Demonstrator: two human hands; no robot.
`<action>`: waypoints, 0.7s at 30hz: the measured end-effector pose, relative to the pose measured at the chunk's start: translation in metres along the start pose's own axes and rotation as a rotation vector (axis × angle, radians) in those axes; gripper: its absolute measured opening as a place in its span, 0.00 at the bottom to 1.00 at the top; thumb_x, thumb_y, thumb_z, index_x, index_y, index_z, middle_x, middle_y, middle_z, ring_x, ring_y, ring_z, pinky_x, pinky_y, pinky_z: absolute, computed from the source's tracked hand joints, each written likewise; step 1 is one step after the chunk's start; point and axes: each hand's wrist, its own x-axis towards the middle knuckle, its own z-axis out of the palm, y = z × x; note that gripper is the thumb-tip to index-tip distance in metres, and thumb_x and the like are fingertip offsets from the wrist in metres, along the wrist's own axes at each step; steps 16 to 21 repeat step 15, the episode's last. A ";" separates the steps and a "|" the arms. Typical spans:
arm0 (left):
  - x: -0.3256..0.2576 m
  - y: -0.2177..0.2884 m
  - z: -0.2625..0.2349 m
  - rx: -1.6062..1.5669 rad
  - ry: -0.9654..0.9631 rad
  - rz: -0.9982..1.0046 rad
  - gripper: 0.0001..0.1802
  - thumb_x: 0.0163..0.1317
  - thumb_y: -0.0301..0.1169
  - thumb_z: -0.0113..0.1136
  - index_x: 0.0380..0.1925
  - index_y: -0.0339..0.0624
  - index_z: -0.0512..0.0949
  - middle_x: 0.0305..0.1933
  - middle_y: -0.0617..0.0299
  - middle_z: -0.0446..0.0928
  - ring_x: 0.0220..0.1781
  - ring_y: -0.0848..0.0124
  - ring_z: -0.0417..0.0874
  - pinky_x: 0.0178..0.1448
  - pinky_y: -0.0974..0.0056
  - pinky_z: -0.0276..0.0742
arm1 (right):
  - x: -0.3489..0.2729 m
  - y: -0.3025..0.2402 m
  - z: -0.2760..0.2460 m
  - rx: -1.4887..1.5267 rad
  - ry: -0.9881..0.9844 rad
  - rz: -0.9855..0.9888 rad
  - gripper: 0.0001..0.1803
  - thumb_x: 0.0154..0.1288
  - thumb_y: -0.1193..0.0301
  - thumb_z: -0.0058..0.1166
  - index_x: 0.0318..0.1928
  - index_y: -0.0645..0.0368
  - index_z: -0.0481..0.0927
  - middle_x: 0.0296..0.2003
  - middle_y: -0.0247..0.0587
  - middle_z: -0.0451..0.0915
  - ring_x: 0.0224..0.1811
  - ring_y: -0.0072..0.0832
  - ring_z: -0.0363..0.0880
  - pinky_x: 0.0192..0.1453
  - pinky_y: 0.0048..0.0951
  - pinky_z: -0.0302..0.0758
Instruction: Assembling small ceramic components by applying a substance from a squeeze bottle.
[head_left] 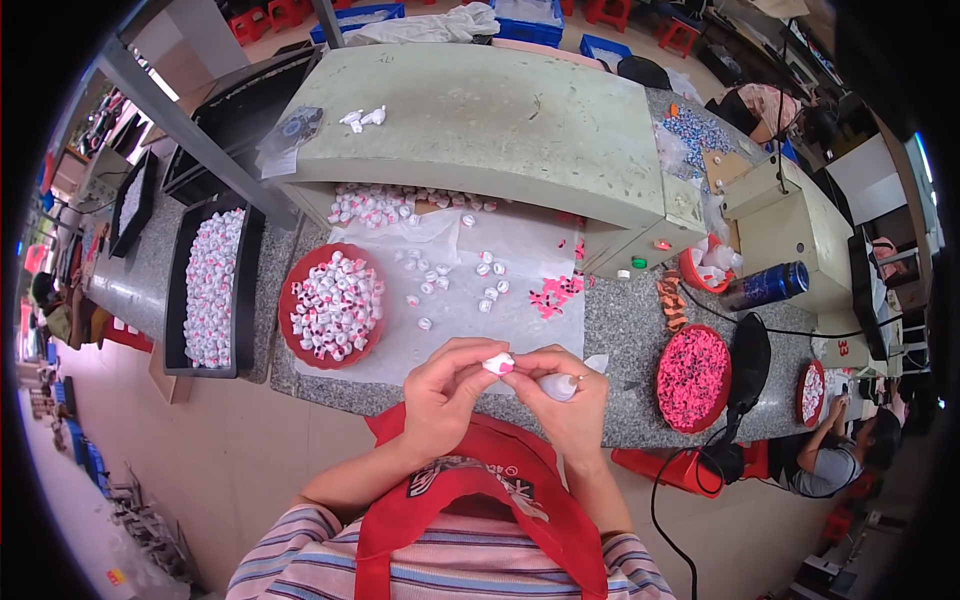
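Between the fingertips of my left hand (445, 392) is a small white piece with a pink patch (499, 364). My right hand (570, 410) meets it there, thumb and finger pressed at the piece's edge. That same hand also grips a small translucent squeeze bottle (558, 387) lying across its fingers. Beyond the hands, several loose white pieces (487, 292) are scattered on a white sheet (450, 335). Thin pink cut-outs (553, 296) with dark marks lie in a pile at the sheet's right. To the left, a red bowl (288, 322) is heaped with similar white pieces.
A pale metal hood (480, 110) covers the back of the worktop, with more pieces beneath. At left stands a black tray (247, 300) full of pieces. Rightward are a red basket (726, 390) of pink cut-outs, a blue can (770, 287) and dark cables. Another person (832, 462) sits far right.
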 end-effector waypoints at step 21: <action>0.016 -0.005 -0.021 -0.376 0.000 -0.502 0.19 0.58 0.24 0.52 0.50 0.36 0.65 0.39 0.55 0.76 0.43 0.72 0.77 0.47 0.70 0.73 | 0.015 0.025 0.004 -0.170 -0.083 -0.367 0.13 0.49 0.79 0.60 0.38 0.59 0.78 0.40 0.41 0.74 0.30 0.26 0.77 0.34 0.20 0.73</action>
